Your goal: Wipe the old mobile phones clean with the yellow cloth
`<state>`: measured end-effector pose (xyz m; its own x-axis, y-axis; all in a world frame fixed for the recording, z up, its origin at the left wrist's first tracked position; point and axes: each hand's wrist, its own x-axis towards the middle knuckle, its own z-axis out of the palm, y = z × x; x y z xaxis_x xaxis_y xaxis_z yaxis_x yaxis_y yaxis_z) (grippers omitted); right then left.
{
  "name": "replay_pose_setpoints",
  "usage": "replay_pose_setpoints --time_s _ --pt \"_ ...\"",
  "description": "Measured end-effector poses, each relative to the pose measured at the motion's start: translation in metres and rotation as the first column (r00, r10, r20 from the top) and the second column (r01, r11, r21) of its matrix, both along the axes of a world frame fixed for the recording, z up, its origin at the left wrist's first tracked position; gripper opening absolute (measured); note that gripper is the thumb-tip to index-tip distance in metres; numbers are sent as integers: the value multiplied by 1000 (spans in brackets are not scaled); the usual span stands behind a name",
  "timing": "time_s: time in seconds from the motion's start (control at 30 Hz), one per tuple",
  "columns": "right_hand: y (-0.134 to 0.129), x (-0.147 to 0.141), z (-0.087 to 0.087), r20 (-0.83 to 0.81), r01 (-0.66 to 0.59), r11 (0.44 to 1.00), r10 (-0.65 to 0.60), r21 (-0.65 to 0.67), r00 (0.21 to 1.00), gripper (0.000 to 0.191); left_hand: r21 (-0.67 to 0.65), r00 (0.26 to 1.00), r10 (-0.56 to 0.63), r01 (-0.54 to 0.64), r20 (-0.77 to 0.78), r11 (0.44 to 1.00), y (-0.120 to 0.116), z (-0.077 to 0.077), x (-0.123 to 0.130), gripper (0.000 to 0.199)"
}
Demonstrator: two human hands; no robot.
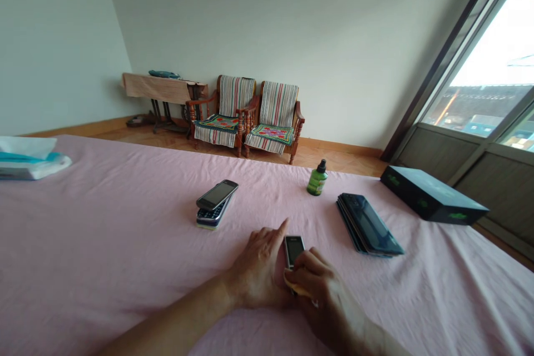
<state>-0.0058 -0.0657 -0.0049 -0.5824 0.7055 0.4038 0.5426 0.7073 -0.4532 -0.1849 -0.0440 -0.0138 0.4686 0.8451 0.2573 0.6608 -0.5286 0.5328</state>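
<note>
A small mobile phone (294, 248) with a silver edge and dark screen lies face up on the pink cloth. My left hand (262, 267) rests along its left side, thumb raised and fingers stretched out. Over the phone's lower half, my right hand (320, 289) is closed on a small yellowish-tan cloth (298, 287), pressed against the phone. Fingers hide the phone's keypad area and most of the cloth. Farther left sits a stack of phones (217, 196), a dark touchscreen one tilted on top. To the right is a pile of larger smartphones (369, 225).
Beyond my hands stands a green spray bottle (317, 179). A black box (434, 194) lies at the right edge of the pink-covered surface (125, 245). At far left is a tissue pack (35, 161). Two wooden chairs (273, 117) stand by the wall.
</note>
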Motion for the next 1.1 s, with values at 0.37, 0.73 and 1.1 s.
replay_pose_setpoints --time_s 0.37,0.73,1.1 --pt "12 10 4 -19 11 1000 -11 -7 1000 38 -47 1000 13 -14 -5 999 -3 8 1 128" --pt "5 12 3 8 37 999 -37 -18 999 41 -52 1000 -14 14 -5 999 -1 5 -1 125" --pt "4 23 4 9 35 998 -34 -61 999 34 -58 1000 -12 12 8 998 -1 5 -2 125"
